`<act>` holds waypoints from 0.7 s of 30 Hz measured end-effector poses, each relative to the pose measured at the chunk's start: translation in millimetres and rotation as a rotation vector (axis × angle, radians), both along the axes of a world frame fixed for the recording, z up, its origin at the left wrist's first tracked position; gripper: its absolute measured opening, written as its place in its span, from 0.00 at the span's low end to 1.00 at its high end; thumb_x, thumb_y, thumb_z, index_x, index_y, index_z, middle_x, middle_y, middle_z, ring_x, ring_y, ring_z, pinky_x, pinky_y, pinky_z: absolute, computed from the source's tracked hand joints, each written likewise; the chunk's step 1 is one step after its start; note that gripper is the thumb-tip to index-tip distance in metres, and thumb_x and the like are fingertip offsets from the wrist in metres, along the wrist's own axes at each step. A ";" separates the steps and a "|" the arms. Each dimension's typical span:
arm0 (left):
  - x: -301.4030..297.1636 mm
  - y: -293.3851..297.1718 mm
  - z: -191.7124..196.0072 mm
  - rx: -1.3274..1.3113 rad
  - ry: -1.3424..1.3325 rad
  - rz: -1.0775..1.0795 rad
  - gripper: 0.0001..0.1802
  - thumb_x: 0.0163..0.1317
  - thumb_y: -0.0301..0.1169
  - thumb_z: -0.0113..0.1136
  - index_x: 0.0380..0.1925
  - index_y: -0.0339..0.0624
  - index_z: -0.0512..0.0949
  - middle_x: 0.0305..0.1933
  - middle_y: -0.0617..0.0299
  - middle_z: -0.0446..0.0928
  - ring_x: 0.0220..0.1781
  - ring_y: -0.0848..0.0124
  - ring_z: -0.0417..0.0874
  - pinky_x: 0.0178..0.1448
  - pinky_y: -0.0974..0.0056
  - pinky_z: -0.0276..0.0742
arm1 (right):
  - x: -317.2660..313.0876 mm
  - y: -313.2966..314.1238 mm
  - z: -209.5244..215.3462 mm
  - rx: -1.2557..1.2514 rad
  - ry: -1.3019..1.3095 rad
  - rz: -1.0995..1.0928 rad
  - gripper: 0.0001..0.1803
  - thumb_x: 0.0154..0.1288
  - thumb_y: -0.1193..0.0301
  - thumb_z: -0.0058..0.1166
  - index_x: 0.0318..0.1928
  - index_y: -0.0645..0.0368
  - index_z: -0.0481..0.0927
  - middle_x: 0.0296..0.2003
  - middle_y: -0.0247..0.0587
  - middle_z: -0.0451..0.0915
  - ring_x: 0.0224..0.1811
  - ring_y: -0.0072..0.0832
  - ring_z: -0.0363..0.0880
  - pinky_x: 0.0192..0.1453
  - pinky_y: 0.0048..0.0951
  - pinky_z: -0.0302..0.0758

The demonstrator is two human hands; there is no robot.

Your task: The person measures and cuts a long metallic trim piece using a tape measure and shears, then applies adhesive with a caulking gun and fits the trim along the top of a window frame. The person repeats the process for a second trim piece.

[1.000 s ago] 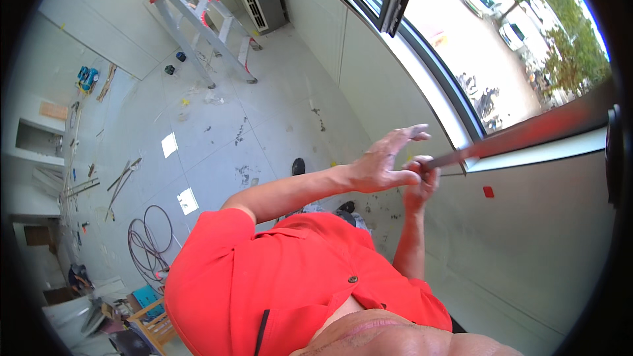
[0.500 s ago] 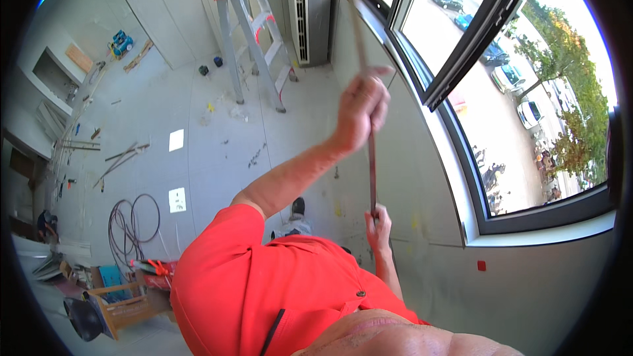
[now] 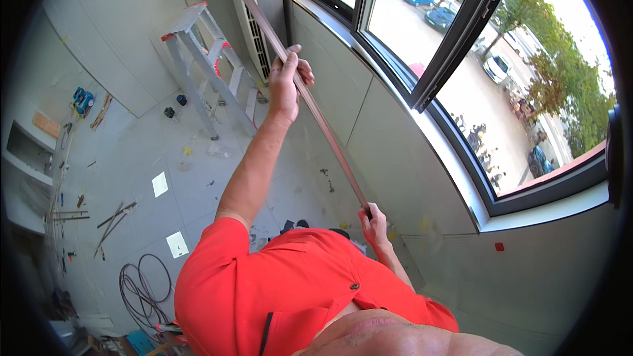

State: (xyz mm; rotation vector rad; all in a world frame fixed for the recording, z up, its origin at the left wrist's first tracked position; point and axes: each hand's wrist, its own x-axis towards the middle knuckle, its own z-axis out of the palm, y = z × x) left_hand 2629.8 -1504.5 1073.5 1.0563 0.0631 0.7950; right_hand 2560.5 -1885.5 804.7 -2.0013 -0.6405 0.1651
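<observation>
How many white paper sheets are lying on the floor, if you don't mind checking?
2: one white sheet lies mid-floor, another nearer, beside the coiled cable. Others may be hidden behind the person.

Short-sleeved orange-red shirt with dark buttons, bare forearms, no gloves.

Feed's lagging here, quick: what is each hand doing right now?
Left hand: closed around the long thin brown strip, partway along it.
Right hand: closed on the strip's lower end.
</observation>
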 end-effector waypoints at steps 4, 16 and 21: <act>22.4 44.9 -9.0 0.047 0.095 0.054 0.22 0.79 0.34 0.55 0.66 0.36 0.68 0.36 0.60 0.80 0.33 0.71 0.82 0.39 0.64 0.82 | -4.0 23.1 26.7 -0.004 -0.005 -0.056 0.13 0.69 0.73 0.64 0.51 0.61 0.80 0.36 0.51 0.85 0.37 0.45 0.86 0.43 0.39 0.81; 94.4 174.5 -14.9 -0.201 -0.013 -0.056 0.11 0.79 0.35 0.56 0.49 0.40 0.81 0.30 0.61 0.80 0.27 0.69 0.81 0.33 0.61 0.82 | -19.4 12.8 101.6 -0.139 -0.283 -0.287 0.20 0.62 0.76 0.68 0.55 0.58 0.81 0.38 0.48 0.82 0.39 0.47 0.85 0.44 0.42 0.82; 146.9 275.7 -40.8 -0.419 -0.067 -0.566 0.07 0.74 0.27 0.52 0.34 0.42 0.74 0.22 0.68 0.68 0.23 0.74 0.69 0.30 0.66 0.70 | -29.0 -4.6 166.8 -0.185 -0.569 -0.424 0.21 0.60 0.72 0.71 0.55 0.56 0.82 0.42 0.42 0.82 0.44 0.44 0.83 0.48 0.40 0.82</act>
